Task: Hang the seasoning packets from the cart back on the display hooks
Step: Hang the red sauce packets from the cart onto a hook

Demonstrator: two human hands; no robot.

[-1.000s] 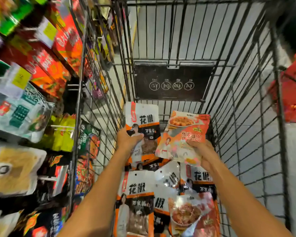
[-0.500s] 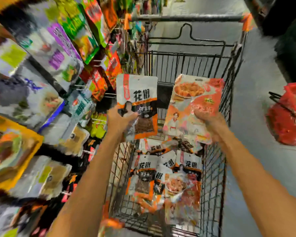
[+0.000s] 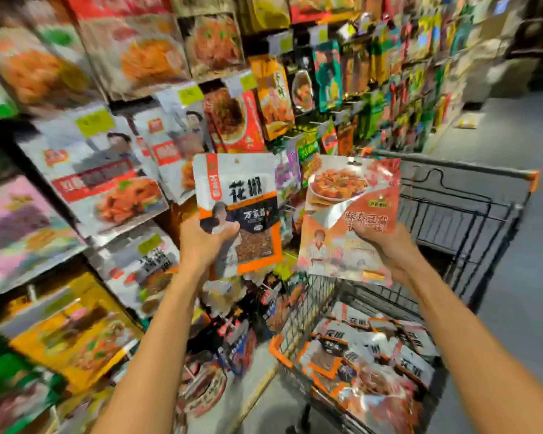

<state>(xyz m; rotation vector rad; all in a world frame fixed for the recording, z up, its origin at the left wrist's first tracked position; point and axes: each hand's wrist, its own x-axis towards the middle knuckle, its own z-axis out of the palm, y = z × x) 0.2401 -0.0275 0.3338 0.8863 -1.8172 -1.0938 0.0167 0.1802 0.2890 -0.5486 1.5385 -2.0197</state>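
Observation:
My left hand [image 3: 203, 242] grips a white, black and orange peppercorn packet [image 3: 237, 195] by its lower left part, thumb across the front. My right hand [image 3: 386, 245] holds a red and silver tofu seasoning packet [image 3: 348, 202] by its lower right part. Both packets stand upright at chest height, side by side, between me and the display wall of hanging packets [image 3: 176, 133]. Behind and below them the wire cart [image 3: 464, 214] holds several more packets [image 3: 370, 355] of both kinds.
The display runs along the left and far into the aisle, packed with hanging packets and yellow price tags [image 3: 94, 122]. Grey floor [image 3: 524, 277] lies to the right of the cart. The cart's orange-tipped handle bar [image 3: 532, 180] is at the far end.
Both hands lifted their packets up out of the cart to chest height. My view swung up and left, from the cart's inside to the display wall.

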